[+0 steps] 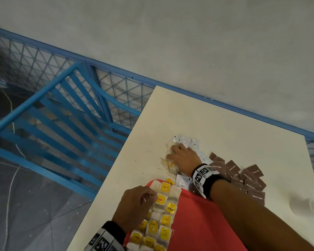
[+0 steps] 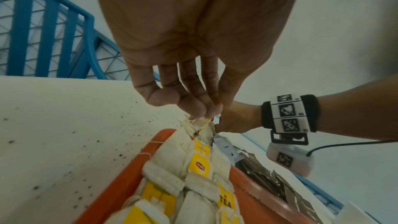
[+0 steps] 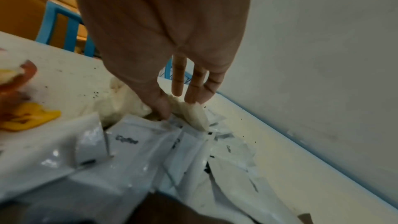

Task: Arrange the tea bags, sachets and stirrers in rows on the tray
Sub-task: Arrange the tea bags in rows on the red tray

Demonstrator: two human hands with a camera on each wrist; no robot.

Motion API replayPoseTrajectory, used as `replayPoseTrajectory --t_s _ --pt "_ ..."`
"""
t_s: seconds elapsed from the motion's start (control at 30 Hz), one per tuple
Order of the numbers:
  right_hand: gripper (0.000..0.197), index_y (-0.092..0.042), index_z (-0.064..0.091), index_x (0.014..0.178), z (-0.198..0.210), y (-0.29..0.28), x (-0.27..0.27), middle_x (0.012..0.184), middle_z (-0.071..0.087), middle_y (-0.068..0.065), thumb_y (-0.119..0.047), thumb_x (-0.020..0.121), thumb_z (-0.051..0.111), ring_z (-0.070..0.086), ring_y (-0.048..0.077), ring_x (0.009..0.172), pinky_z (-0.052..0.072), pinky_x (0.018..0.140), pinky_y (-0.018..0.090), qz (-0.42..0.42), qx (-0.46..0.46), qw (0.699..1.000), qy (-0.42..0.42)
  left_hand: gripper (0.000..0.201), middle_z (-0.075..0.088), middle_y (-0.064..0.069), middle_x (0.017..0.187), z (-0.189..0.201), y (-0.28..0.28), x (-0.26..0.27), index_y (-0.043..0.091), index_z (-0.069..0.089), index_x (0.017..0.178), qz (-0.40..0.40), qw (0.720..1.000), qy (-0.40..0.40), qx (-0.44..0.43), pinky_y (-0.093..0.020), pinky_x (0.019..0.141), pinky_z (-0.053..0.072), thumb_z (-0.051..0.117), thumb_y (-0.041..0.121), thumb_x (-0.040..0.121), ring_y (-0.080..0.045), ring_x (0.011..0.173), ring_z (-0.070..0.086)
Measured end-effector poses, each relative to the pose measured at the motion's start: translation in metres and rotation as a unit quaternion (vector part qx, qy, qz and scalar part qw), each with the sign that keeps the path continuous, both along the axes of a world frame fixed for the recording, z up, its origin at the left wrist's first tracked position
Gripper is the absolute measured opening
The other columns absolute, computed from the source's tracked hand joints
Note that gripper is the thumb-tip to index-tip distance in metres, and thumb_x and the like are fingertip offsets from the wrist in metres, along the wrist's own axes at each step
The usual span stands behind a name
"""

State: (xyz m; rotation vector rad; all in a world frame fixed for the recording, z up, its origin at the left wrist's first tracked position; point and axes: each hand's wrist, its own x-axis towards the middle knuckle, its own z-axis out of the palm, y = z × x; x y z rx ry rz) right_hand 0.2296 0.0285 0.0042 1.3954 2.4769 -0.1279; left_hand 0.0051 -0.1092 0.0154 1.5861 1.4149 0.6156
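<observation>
Cream table top [image 1: 216, 124], dotted with dark specks of loose tea, set against a pale grey wall [image 1: 188, 33] with a blue strip along its foot. Left of the table, a blue slatted chair [image 1: 62, 109] and blue mesh railing [image 1: 34, 60] over a grey floor with a white cable trailing across it.

Red tray [image 1: 198, 223] at the near edge of the table, carrying rows of tea bags [image 1: 161, 214] with yellow tags along its left side. Left hand [image 1: 134, 205] at the far end of those rows, fingertips [image 2: 193, 108] bunched and pinching the top edge of the farthest tea bag on the tray.

Beyond the tray, a loose heap of tea bags and white coffee sachets [image 3: 150, 151] on the bare table. Right hand [image 1: 183, 156] down on that heap, thumb and fingers closing round a loose tea bag [image 3: 193, 113], the other fingers straight. Right of the wrist, a scatter of brown sugar sachets [image 1: 248, 178], overlapping one another, near the tray's far right side. White cups [image 1: 312, 205] at the right edge of the table, partly cut off. Marker bands on both wrists.
</observation>
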Motion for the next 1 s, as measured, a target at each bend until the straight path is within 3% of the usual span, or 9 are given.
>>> replayPoseTrajectory --t_s 0.1,0.27,0.43,0.53,0.67,0.77,0.83,0.9,1.0 --pt "0.025 -0.013 0.063 0.114 -0.003 0.008 -0.001 0.119 0.052 0.006 -0.006 0.095 0.047 0.046 0.026 0.113 0.046 0.07 0.035 -0.014 -0.024 1.0 0.011 0.008 0.067 0.02 0.073 0.001 0.0 0.0 0.029 0.073 0.084 0.009 1.0 -0.009 0.001 -0.017 0.064 0.049 0.07 0.026 0.09 -0.006 0.072 0.062" --pt "0.02 -0.006 0.069 0.097 0.01 0.006 0.013 0.1 0.062 0.007 -0.002 0.084 0.054 0.057 0.025 0.097 0.045 0.077 0.033 -0.116 -0.047 0.978 0.165 0.012 0.067 0.023 0.073 0.008 0.0 0.001 0.03 0.071 0.081 0.006 1.0 -0.018 0.008 -0.013 0.064 0.047 0.069 0.022 0.091 -0.007 0.071 0.063" --pt "0.007 -0.013 0.076 0.078 0.069 -0.007 0.046 0.071 0.069 -0.005 -0.01 0.082 0.072 0.057 0.006 0.063 0.043 0.064 0.021 -0.282 -0.043 0.883 0.373 0.019 0.068 0.025 0.075 0.022 0.001 0.014 0.034 0.068 0.078 -0.002 0.999 -0.033 0.018 -0.013 0.065 0.048 0.07 0.021 0.091 -0.008 0.075 0.064" --pt "0.016 -0.025 0.079 0.094 0.114 -0.028 0.06 0.083 0.074 -0.016 -0.014 0.081 0.078 0.066 -0.005 0.074 0.047 0.067 0.008 -0.341 -0.097 0.796 0.49 0.014 0.068 0.021 0.071 0.03 0.0 0.024 0.027 0.071 0.078 -0.009 0.999 -0.04 0.023 -0.012 0.064 0.046 0.069 0.021 0.091 -0.008 0.071 0.062" --pt "0.02 -0.018 0.077 0.101 0.151 -0.066 0.071 0.094 0.077 -0.009 -0.012 0.082 0.077 0.07 0.003 0.086 0.05 0.07 0.011 -0.376 -0.155 0.736 0.541 0.017 0.069 0.011 0.07 0.044 -0.001 0.039 0.022 0.072 0.077 -0.011 0.998 -0.058 0.025 -0.013 0.063 0.045 0.067 0.022 0.093 -0.006 0.066 0.062" --pt "0.026 -0.014 0.075 0.107 0.167 -0.105 0.072 0.102 0.076 -0.003 -0.009 0.082 0.076 0.071 0.011 0.098 0.054 0.075 0.015 -0.393 -0.211 0.686 0.574 0.025 0.075 0.002 0.081 0.061 -0.006 0.054 0.021 0.075 0.087 0.037 0.989 -0.13 -0.061 -0.027 0.073 0.054 0.057 0.035 0.097 -0.014 0.078 0.069" --pt "0.029 -0.011 0.074 0.11 0.17 -0.132 0.069 0.106 0.076 0.004 -0.008 0.081 0.076 0.071 0.021 0.102 0.057 0.083 0.025 -0.376 -0.269 0.66 0.592 0.043 0.076 -0.001 0.089 0.072 -0.01 0.066 0.017 0.075 0.097 0.09 0.954 -0.223 -0.181 -0.04 0.083 0.056 0.049 0.051 0.095 -0.023 0.091 0.071" --pt "0.03 -0.01 0.074 0.11 0.167 -0.157 0.061 0.109 0.074 0.009 -0.011 0.08 0.078 0.07 0.028 0.104 0.056 0.09 0.033 -0.349 -0.318 0.666 0.578 0.067 0.074 -0.002 0.095 0.082 -0.016 0.078 0.012 0.072 0.11 0.1 0.867 -0.351 -0.341 -0.048 0.085 0.055 0.045 0.069 0.087 -0.027 0.095 0.068" --pt "0.021 -0.014 0.075 0.102 0.154 -0.183 0.042 0.096 0.076 -0.007 -0.016 0.081 0.079 0.071 0.011 0.09 0.056 0.085 0.032 -0.259 -0.302 0.786 0.472 0.092 0.065 -0.016 0.115 0.088 -0.035 0.089 0.004 0.06 0.131 0.026 0.709 -0.513 -0.483 -0.044 0.081 0.05 0.04 0.08 0.085 -0.033 0.101 0.061"
